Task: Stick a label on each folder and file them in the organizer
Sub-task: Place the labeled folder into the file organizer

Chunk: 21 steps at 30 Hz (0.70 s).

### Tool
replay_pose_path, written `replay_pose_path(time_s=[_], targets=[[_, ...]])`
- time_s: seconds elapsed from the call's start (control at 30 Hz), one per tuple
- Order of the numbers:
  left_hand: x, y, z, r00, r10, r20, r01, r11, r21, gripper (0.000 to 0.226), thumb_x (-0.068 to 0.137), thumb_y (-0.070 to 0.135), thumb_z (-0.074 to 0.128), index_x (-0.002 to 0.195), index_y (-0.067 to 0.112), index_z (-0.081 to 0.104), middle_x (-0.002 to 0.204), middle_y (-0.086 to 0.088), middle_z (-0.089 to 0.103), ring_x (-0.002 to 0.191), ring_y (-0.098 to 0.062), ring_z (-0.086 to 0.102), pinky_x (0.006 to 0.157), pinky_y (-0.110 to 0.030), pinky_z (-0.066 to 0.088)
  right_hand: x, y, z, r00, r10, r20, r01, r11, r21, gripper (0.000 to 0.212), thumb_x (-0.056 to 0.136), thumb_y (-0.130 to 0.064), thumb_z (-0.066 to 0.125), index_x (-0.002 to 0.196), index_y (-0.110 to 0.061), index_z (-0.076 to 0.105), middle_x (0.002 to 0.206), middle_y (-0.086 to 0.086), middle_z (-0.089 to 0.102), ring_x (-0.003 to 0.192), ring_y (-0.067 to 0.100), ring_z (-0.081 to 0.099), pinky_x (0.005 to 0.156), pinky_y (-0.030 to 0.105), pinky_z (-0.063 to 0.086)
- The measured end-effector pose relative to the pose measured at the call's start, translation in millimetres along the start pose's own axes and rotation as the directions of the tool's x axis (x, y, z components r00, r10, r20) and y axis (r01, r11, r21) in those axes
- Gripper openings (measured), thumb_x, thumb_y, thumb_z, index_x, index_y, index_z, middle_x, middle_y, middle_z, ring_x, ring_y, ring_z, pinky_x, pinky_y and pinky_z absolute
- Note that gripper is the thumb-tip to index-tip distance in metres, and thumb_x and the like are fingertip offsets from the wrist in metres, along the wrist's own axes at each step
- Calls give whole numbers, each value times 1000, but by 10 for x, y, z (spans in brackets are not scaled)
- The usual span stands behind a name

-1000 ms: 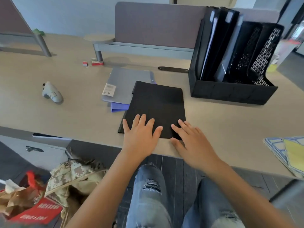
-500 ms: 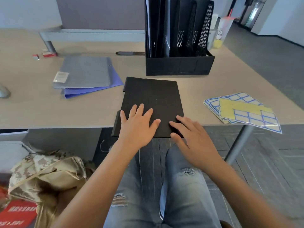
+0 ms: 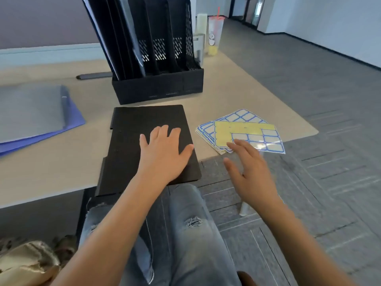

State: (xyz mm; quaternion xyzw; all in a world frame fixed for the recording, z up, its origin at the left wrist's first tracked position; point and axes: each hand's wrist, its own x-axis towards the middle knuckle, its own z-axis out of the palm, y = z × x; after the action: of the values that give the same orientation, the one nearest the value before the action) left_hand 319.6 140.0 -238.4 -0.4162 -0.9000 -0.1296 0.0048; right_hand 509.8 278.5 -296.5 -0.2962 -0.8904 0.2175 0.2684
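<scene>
Two hands are open: the left hand presses flat on the black folder, the right hand hovers near the label sheets.

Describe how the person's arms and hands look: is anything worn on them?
Both forearms are bare, with no sleeves in view. The left hand and the right hand wear no gloves, and no rings, watch or bracelet can be seen on them. Below the arms, light blue jeans with ripped knees are visible.
</scene>
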Motion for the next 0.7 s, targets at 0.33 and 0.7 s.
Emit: replay_pose_path(time_s=[0.33,0.7], targets=[[677,870,295,957,268,110,-262,963,-66,61,101,54,46,149,19,44,154,-4,41,143,-23,35,114,-45,34,339,706,-282,986,113,-120,-128,984,-126,52,102,-49,48,138,-15,65,148,8,59,144,30,47,116,53,37],[937,1255,633,916,372,147,-370,928,-44,47,96,57,44,132,30,60,118,3,53,122,-22,47,107,-51,39,288,1046,-404,892,349,-288,-324,937,132,39,102,-37,65,137,-20,60,144,2,55,139,16,46,114,38,40]])
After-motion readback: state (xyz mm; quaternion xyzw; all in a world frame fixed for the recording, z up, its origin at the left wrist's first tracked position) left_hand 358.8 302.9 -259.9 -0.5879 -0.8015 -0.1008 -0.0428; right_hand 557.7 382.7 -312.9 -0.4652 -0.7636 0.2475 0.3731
